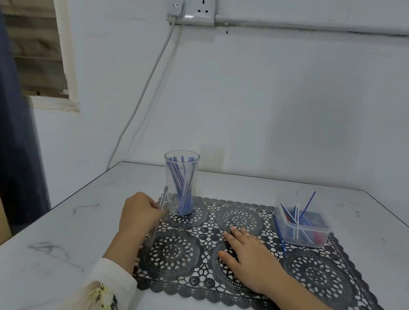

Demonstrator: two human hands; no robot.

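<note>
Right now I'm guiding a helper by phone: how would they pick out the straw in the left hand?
Find the black lace mat on the grey table; a clear glass of blue straws stands on its far left corner. Just left of the glass, the left hand pinches one straw. It is colourless and outside the glass, unlike the blue ones.

black lace-pattern mat (318,276) | blue straws (179,185) | clear cup (167,175)

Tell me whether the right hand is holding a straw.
No, the right hand lies flat on the mat with straight fingers, holding nothing.
</note>
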